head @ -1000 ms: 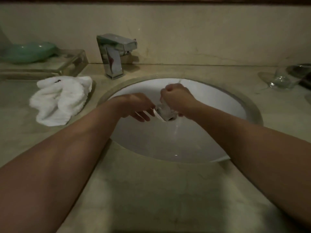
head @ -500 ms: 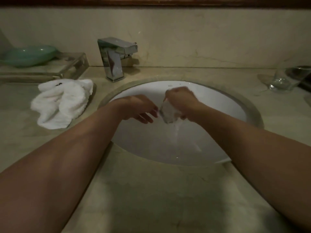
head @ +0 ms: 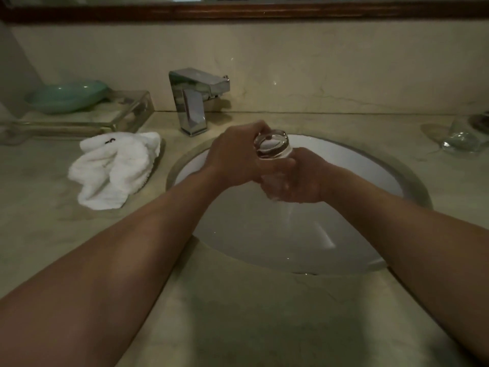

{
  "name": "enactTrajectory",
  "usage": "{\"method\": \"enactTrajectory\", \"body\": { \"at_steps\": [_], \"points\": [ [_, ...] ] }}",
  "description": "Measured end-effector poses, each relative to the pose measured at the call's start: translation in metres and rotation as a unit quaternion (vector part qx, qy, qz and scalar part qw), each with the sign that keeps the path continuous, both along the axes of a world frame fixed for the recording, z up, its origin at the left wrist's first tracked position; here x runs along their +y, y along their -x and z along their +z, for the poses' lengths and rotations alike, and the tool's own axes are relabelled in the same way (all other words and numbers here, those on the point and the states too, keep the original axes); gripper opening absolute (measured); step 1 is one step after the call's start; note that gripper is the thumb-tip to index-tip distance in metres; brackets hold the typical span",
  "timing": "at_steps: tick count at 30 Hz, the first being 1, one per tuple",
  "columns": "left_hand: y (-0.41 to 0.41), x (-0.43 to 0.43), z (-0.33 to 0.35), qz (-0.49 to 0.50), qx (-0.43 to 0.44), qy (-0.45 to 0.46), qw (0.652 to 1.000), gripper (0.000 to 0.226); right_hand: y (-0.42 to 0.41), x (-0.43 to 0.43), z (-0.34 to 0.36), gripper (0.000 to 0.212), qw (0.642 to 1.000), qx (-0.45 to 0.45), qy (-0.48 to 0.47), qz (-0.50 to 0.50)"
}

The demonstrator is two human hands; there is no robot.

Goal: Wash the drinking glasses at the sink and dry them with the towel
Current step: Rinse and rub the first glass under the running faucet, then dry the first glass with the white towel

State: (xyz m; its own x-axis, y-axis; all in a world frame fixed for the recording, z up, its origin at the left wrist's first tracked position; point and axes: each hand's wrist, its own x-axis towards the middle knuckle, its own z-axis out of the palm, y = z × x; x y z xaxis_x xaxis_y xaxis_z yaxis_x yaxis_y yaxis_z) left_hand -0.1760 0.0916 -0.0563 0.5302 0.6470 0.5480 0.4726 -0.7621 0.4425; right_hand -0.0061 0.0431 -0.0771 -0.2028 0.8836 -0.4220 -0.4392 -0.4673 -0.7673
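Note:
A clear drinking glass (head: 272, 146) is held over the white sink basin (head: 357, 181), tipped so its thick base faces up and away. My left hand (head: 232, 157) grips it from the left, fingers curled round its base end. My right hand (head: 296, 181) cups its lower part from below, fingers wrapped round it. A second clear glass (head: 461, 137) stands on the counter at the far right. The white towel (head: 113, 168) lies crumpled on the counter left of the basin.
A chrome faucet (head: 194, 102) stands behind the basin, left of centre; no water stream shows. A glass tray (head: 87, 117) with a green dish (head: 66, 95) sits at the back left. A dark object (head: 480, 120) lies behind the far glass. Marble counter (head: 238, 313) surrounds the basin.
Both hands have risen from low in the basin with the glass. My left hand, earlier beside the glass with loose fingers, now grips it, and the glass has turned base-up.

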Motion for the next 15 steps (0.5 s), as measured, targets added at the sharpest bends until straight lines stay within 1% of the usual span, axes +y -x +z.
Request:
{"method": "enactTrajectory", "body": {
  "at_steps": [1, 2, 3, 5, 6, 7, 9, 10, 11, 12, 13, 14, 15],
  "points": [
    [0.0, -0.002, 0.002, -0.001, -0.006, -0.034, 0.999, 0.062, 0.0, -0.002, 0.0, 0.023, 0.998, -0.036, -0.01, 0.046],
    [0.001, -0.005, 0.003, -0.003, 0.006, -0.068, 0.998, 0.06, 0.001, -0.003, 0.0, 0.021, 0.994, -0.078, -0.008, 0.08],
    [0.002, -0.008, 0.005, -0.003, 0.035, -0.093, 0.995, 0.059, 0.001, -0.003, 0.0, 0.02, 0.989, -0.126, 0.002, 0.074],
    [0.003, -0.01, 0.007, 0.003, 0.092, -0.112, 0.989, 0.059, -0.003, 0.0, -0.001, 0.019, 0.971, -0.238, 0.006, -0.029],
    [0.004, -0.009, 0.006, 0.01, 0.111, -0.108, 0.988, 0.058, -0.002, 0.0, 0.0, 0.021, 0.949, -0.304, 0.002, -0.08],
    [0.005, -0.008, 0.006, 0.017, 0.126, -0.096, 0.987, 0.058, 0.001, 0.0, 0.003, 0.025, 0.923, -0.368, 0.0, -0.11],
    [0.007, -0.004, 0.003, 0.026, 0.156, -0.074, 0.985, 0.058, 0.007, 0.0, 0.007, 0.032, 0.864, -0.485, -0.014, -0.131],
    [0.01, -0.001, 0.001, 0.029, 0.176, -0.066, 0.982, 0.059, 0.011, -0.002, 0.009, 0.031, 0.829, -0.539, -0.044, -0.14],
    [0.011, 0.001, 0.0, 0.034, 0.198, -0.053, 0.978, 0.059, 0.013, -0.004, 0.012, 0.03, 0.795, -0.578, -0.099, -0.156],
    [0.012, 0.003, 0.0, 0.037, 0.213, -0.031, 0.976, 0.06, 0.017, -0.005, 0.016, 0.03, 0.765, -0.593, -0.176, -0.181],
    [0.012, 0.005, -0.002, 0.037, 0.224, -0.003, 0.974, 0.062, 0.021, -0.007, 0.022, 0.031, 0.742, -0.584, -0.256, -0.205],
    [0.011, 0.007, -0.005, 0.033, 0.232, 0.01, 0.972, 0.066, 0.027, -0.007, 0.03, 0.033, 0.727, -0.562, -0.327, -0.22],
    [0.01, 0.008, -0.008, 0.031, 0.239, 0.021, 0.97, 0.073, 0.034, -0.006, 0.04, 0.034, 0.723, -0.53, -0.385, -0.217]
  ]
}}
